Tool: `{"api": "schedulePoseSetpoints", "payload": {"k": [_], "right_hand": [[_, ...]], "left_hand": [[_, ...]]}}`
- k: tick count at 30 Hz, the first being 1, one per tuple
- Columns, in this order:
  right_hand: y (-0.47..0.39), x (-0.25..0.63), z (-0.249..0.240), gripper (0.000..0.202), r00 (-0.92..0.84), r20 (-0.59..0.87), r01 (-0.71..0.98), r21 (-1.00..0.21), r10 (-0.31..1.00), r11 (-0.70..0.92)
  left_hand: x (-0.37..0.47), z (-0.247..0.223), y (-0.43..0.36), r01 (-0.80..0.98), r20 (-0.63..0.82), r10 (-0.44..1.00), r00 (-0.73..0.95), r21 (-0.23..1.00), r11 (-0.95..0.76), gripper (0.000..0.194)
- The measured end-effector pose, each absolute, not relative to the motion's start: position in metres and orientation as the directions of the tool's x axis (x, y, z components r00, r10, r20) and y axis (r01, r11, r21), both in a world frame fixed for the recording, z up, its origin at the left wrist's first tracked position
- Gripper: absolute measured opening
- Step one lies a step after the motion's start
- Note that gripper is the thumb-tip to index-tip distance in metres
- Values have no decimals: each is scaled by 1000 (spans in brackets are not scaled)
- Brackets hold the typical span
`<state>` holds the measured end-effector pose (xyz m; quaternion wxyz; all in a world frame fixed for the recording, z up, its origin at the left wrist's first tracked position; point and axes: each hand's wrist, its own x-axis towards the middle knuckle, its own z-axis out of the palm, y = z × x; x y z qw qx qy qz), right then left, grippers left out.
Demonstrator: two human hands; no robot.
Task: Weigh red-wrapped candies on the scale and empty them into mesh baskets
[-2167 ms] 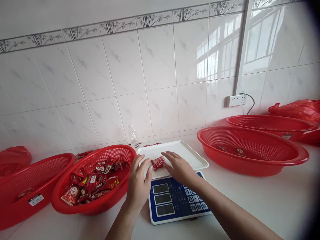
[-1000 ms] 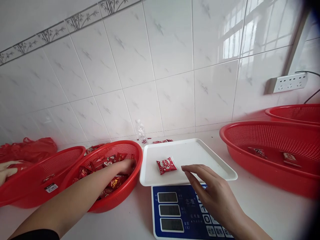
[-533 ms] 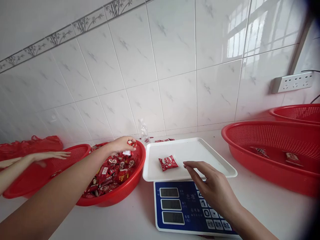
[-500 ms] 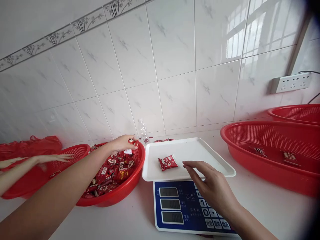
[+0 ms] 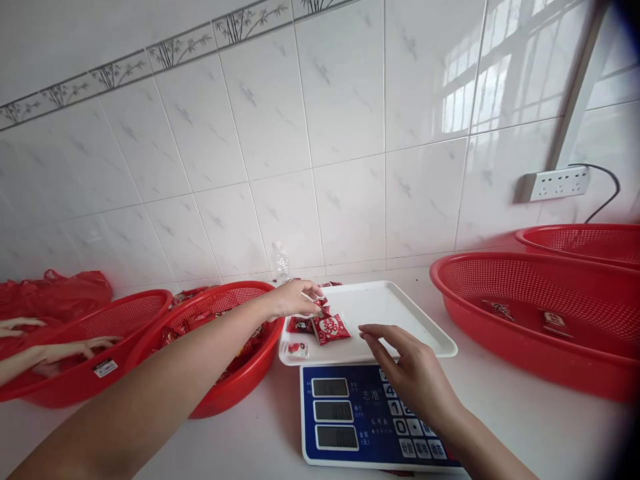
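Note:
My left hand [image 5: 298,298] reaches over the left side of the white tray [image 5: 375,300] of a scale, fingers bent around a small red-wrapped candy [image 5: 324,308]. Just below those fingers lies a red packet [image 5: 331,329] with white print. Beside it on the tray are a dark red packet [image 5: 301,325] and a small white-and-red packet [image 5: 299,350]. My right hand [image 5: 407,357] hovers over the scale's keypad near the tray's front edge. Its thumb and forefinger come together, and nothing shows between them. The scale's blue panel [image 5: 367,427] is partly hidden by this hand.
A red basket [image 5: 250,393] of wrapped sweets stands left of the scale; another red basket [image 5: 145,313] is beyond it, with another person's hands [image 5: 75,350] there. On the right, a large red basket [image 5: 500,353] holds a few packets. A clear bottle [image 5: 281,261] stands by the wall.
My left hand has moved right from the basket of sweets to above the tray. A dark red packet and a white-and-red one now lie on the tray. My right hand stays nearly in place.

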<state>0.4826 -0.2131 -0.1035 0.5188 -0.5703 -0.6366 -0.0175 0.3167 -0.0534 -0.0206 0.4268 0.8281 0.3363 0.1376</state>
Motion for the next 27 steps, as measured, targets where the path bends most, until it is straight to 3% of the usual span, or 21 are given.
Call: {"api": "schedulePoseSetpoints", "payload": {"k": [3,6,10,14,20,27], "right_hand": [[-213,483,-104,24,193,676,744,-573,711,343],[-214,483,-104,25,194,666,748,-575,720,330],[-216,482,-104,25,199,653,748,-583,730,318],[-216,481,-104,24,184,650,745,-581,737,327],[-213,482,-106,25,199,640,741,-594,742,314],[-212,482,-110,24,193,627,733,-603,755,313]], "left_hand": [[310,-16,-50,510,8,664,748,634,-581,34],[292,-13,-38,582,4,671,741,495,-645,34],[254,-26,-16,734,-29,784,620,374,-567,20],[219,-57,-8,878,-209,859,467,222,-424,25],[209,-88,-8,892,-319,833,452,139,-431,36],[206,-85,20,922,-239,890,388,119,-369,52]]}}
